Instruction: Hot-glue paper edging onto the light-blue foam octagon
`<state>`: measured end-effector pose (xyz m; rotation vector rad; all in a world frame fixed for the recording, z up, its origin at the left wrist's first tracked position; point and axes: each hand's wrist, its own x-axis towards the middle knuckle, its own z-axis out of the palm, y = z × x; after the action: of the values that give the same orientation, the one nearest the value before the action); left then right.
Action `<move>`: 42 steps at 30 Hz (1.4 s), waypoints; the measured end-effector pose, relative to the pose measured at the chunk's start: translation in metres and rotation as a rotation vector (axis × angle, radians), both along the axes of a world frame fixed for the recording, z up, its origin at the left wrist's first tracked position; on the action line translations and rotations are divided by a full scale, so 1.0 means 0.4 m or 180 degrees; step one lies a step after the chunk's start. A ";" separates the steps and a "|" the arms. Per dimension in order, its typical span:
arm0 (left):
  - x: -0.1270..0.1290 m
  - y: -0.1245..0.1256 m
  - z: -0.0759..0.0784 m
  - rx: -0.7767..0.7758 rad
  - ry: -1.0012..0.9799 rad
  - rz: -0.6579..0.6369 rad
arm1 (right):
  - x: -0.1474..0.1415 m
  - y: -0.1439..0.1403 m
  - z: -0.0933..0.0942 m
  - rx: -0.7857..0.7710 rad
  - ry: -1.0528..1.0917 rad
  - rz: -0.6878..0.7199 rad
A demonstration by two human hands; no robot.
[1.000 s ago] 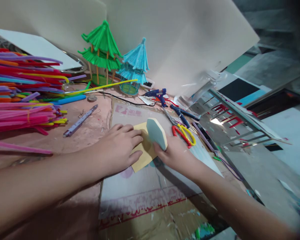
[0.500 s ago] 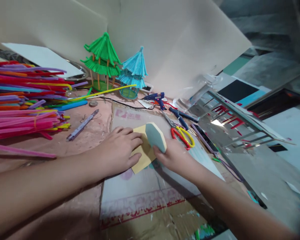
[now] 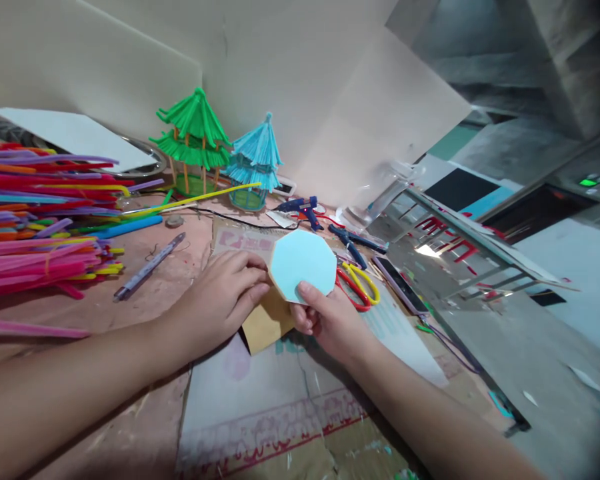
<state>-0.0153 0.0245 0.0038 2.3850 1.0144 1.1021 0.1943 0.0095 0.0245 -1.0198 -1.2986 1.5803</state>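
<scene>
Light-blue octagon, edge-on a second ago, is now facing the camera, pinched by the right hand; the left hand is pressing flat on the tan card.

Dim, even indoor light, soft shadows under the arms, wide-angle bending and blur toward the edges

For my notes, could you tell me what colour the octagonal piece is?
The octagonal piece is light blue on its face, seen best in the head view, held by the right hand.
</scene>
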 end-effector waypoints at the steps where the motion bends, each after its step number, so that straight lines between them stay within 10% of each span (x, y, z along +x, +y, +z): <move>1: -0.001 -0.002 0.003 -0.0009 -0.0105 -0.0029 | -0.003 0.000 -0.004 -0.0069 0.0074 0.0045; 12: 0.006 -0.015 0.016 -0.0737 -0.0611 -0.0028 | -0.009 -0.004 -0.019 -0.0131 0.0081 0.0297; 18: 0.008 -0.014 0.022 -0.1329 -0.0822 0.0038 | 0.004 0.006 -0.006 -0.0021 0.0122 -0.0279; 33: 0.002 -0.009 0.011 -0.0549 -0.0197 -0.0191 | 0.044 0.016 0.006 0.0170 -0.0742 0.0059; 42: 0.008 -0.015 -0.023 -0.0062 0.0954 -0.0085 | 0.041 0.037 -0.010 0.1767 -0.2634 -0.0727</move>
<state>-0.0120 0.0187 -0.0053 2.5914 1.0759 0.7347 0.2108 0.0245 0.0207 -1.4343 -1.9264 0.5358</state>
